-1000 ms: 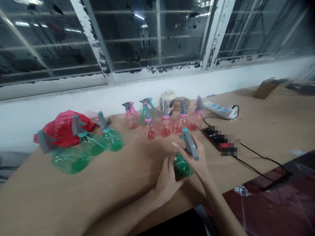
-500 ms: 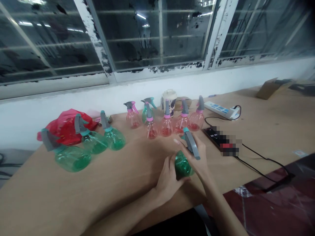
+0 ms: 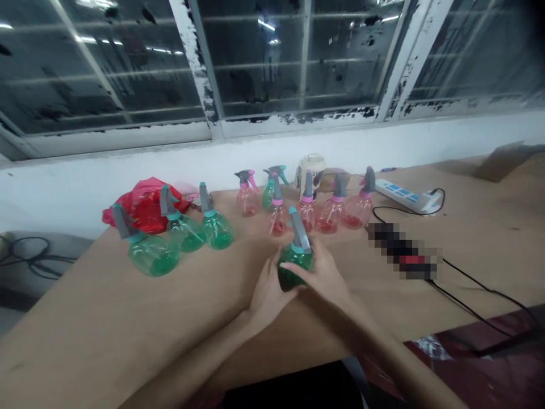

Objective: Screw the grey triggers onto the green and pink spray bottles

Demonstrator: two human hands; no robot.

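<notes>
Near the front edge of the counter (image 3: 128,335), a green spray bottle (image 3: 294,261) sits between two hands that are closed around its round body: the left hand (image 3: 268,287) cups its left side, and the right hand (image 3: 326,272) wraps its right side, thumb laid across the front. The base is hidden behind the grip, so I cannot tell whether it touches the wood. Its grey sprayer head (image 3: 301,234) rises above the fingers. Smooth, curved plastic could slip if either palm loosens, and pressure on the trigger could squirt liquid. Just beyond stand four pink bottles (image 3: 331,217) in a row; a careless push forward could topple them into one another. Three green bottles (image 3: 150,255) on the left look safer, being well apart from the hands, though a wide sweep of that arm might reach them. On the right, a black cable (image 3: 472,284) could snag a swinging forearm.
</notes>
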